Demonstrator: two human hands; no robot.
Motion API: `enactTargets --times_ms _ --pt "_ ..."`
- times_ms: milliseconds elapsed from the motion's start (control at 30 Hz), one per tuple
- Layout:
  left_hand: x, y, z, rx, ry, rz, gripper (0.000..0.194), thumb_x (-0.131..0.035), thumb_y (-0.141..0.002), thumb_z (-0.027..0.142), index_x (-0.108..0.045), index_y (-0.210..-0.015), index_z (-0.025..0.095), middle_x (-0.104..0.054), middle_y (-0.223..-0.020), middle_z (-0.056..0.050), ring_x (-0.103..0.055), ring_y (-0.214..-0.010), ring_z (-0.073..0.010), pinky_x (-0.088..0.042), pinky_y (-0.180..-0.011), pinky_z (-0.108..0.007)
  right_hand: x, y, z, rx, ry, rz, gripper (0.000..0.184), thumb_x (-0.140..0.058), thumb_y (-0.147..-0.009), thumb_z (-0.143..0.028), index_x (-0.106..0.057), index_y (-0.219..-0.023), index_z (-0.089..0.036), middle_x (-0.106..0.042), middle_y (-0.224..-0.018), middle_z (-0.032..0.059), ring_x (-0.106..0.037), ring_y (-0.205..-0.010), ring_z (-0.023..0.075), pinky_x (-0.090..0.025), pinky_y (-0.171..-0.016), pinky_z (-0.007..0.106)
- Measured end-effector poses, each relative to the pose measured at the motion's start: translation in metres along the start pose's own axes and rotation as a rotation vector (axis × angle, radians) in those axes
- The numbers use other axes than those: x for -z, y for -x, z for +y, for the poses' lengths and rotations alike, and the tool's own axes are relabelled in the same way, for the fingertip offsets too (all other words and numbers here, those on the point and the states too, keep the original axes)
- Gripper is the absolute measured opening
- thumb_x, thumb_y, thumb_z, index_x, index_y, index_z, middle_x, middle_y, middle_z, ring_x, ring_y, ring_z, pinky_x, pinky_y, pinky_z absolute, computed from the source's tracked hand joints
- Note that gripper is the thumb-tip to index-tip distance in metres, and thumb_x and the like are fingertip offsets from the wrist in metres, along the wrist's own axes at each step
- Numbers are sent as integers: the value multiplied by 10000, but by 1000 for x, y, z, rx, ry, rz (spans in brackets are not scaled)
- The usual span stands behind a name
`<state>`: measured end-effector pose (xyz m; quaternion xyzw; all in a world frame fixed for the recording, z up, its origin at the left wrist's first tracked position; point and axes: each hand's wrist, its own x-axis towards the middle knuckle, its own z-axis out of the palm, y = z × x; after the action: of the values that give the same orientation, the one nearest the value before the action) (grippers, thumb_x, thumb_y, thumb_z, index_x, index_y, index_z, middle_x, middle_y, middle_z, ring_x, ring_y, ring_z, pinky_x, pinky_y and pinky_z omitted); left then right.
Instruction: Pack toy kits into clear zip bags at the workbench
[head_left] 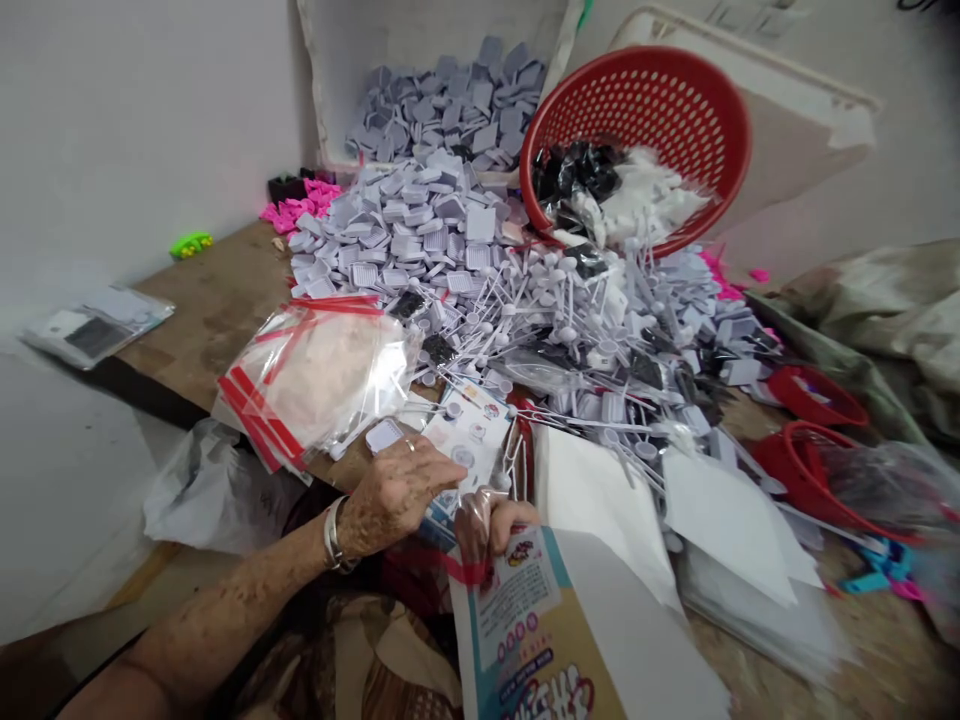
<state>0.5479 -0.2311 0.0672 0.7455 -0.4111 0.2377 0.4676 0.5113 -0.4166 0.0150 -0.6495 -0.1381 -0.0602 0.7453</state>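
Past the zip bags (315, 375), your left hand (394, 497) can reach the wooden table (206, 310); the plastic heap (555, 335) blocks the way forward.

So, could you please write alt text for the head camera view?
At a cluttered table, the left hand, wearing a bangle, rests on a printed card, while the right hand grips a printed packet. Behind them lie heaps of grey plastic pieces and a tipped red basket.
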Motion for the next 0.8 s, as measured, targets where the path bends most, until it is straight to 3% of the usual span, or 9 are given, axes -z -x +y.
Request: enactTargets --times_ms 100,233,300,400,467,533,600,700,800 --pt "6 -7 -1 -104 -161 -36 356 -432 -925 53 -591 -1225 162 -740 -901 -74 -677 -811 -177 -530 -778 -347 3 -2 -7 -23 -114 -144 620 -469 -783 -762 -449 -468 -229 -485 -493 -45 -550 -372 92 -428 -421 251" --pt "6 -14 2 -119 -239 -92 381 -399 -930 53 -543 -1273 137 -738 -933 -87 -671 -824 -187 -523 -786 -356 10 -6 -1 -69 -302 -187 600 -658 -699 -740 -404 -482 -241 -481 -526 -26 -474 -360 103 -450 -355 269" --pt "8 -18 3 -44 -185 -136 360 -412 -964 103 -518 -1305 146 -736 -994 -92 -678 -881 -185 -523 -816 -349 13 -8 6 -101 -347 -133 618 -692 -653 -744 -378 -463 -246 -445 -509 -28 -415 -341 99 -400 -309 260" --pt "22 -22 0 61 4 -262 356 -450 -1002 271 -495 -1349 212 -664 -1259 -119 -611 -1177 -217 -479 -1000 -402 18 -10 16 -111 -333 5 682 -657 -590 -827 -328 -423 -254 -325 -436 -47 -288 -302 91 -271 -251 247" --pt "37 -23 -7 86 169 -364 526 -517 -948 495 -452 -1407 247 -537 -1434 -141 -476 -1357 -270 -403 -1109 -469 23 -10 21 -99 -321 66 688 -572 -636 -864 -317 -424 -261 -220 -408 -63 -218 -296 95 -207 -248 252" --pt "50 -21 -15 106 296 -458 881 -602 -782 699 -347 -1492 245 -428 -1520 -171 -394 -1419 -317 -371 -1143 -496 28 -9 24 -83 -302 93 678 -502 -692 -867 -320 -432 -268 -147 -401 -73 -184 -299 105 -188 -259 265" --pt "55 -18 -21 144 278 -510 1037 -679 -699 709 -273 -1536 250 -394 -1544 -173 -341 -1448 -331 -349 -1158 -507 32 -6 27 -64 -281 118 663 -447 -727 -868 -354 -442 -276 -143 -403 -71 -183 -310 114 -213 -279 283" --pt "44 -18 -26 156 147 -435 672 -710 -831 460 -466 -1431 283 -484 -1494 -123 -323 -1462 -296 -309 -1170 -527 34 1 27 -55 -215 147 628 -373 -782 -850 -497 -522 -292 -267 -435 -44 -270 -356 138 -317 -346 311" --pt "25 -28 -26 132 213 -256 157 -618 -927 271 -698 -1056 233 -704 -1221 -84 -513 -1334 -253 -364 -1122 -508 41 8 19 -71 -18 161 661 -263 -814 -852 -580 -636 -300 -392 -488 -7 -380 -419 168 -396 -417 330"
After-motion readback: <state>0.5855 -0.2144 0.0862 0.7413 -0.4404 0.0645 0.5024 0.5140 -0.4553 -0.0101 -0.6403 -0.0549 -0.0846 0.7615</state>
